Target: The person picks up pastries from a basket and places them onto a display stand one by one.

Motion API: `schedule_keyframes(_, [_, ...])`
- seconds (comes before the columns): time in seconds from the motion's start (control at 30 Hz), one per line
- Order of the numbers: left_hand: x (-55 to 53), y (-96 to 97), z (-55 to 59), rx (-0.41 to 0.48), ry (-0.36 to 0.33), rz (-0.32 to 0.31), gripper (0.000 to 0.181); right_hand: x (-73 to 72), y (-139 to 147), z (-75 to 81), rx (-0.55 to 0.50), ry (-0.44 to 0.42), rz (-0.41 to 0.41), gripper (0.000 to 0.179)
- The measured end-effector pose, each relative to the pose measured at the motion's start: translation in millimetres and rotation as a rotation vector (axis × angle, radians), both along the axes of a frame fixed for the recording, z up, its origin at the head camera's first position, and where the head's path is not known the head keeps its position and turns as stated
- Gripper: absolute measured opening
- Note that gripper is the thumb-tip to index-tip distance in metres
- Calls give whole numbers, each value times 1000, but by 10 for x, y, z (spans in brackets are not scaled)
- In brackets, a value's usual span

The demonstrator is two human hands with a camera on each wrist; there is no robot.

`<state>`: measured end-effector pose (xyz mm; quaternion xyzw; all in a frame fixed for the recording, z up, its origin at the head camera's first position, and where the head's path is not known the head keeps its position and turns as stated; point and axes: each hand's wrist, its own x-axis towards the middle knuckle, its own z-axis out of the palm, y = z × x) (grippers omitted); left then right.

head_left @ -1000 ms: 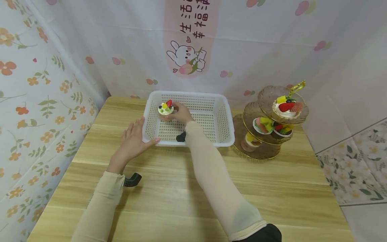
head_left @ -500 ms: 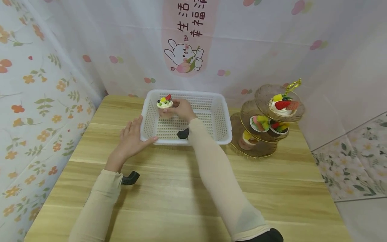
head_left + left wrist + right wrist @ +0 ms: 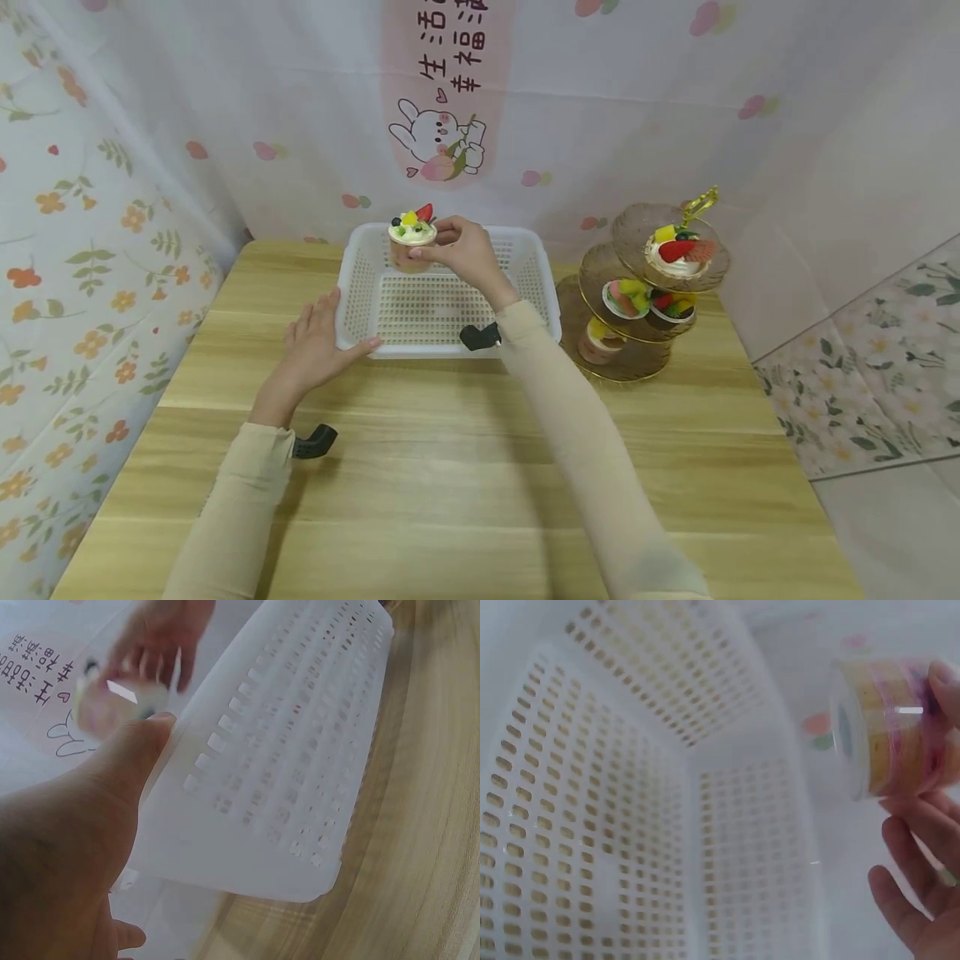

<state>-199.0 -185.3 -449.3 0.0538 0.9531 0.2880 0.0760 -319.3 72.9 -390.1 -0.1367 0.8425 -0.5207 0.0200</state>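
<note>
Between the thumb and fingers of my right hand (image 3: 472,254) is a clear dessert cup (image 3: 411,254), held upright over the back left of the white plastic basket (image 3: 435,352). Cream, a strawberry piece, yellow fruit and dark berries top it. Its layered yellow and pink side shows in the right wrist view, where the cup (image 3: 892,727) is beyond the basket wall (image 3: 802,825). My left hand (image 3: 309,346) rests at the basket's front left corner, thumb along the front rim and fingers extended by the left side. Through the holes, the basket floor shows bare.
A three-tier brown stand (image 3: 637,368) with gold rims is right of the basket. It bears a fruit tart (image 3: 678,257) on top, two small fruit cups (image 3: 627,298) in the middle and a dessert cup (image 3: 597,348) below. A printed curtain (image 3: 315,100) hangs behind the wooden table (image 3: 420,467).
My right hand has raised the dessert cup from inside the basket to above its back left part. The left hand has stayed at the basket corner; the head view has shifted slightly.
</note>
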Motion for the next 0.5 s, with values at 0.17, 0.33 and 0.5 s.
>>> schedule_keyframes(0.17, [20, -2, 16, -8, 3, 2, 116, 327, 244, 197, -16, 81, -27, 59])
schedule_keyframes(0.33, [20, 7, 11, -11, 10, 6, 116, 686, 567, 346, -50, 185, -60, 56])
schedule_keyframes(0.5, [14, 18, 0, -4, 10, -4, 115, 1043, 942, 394, -80, 245, -132, 54])
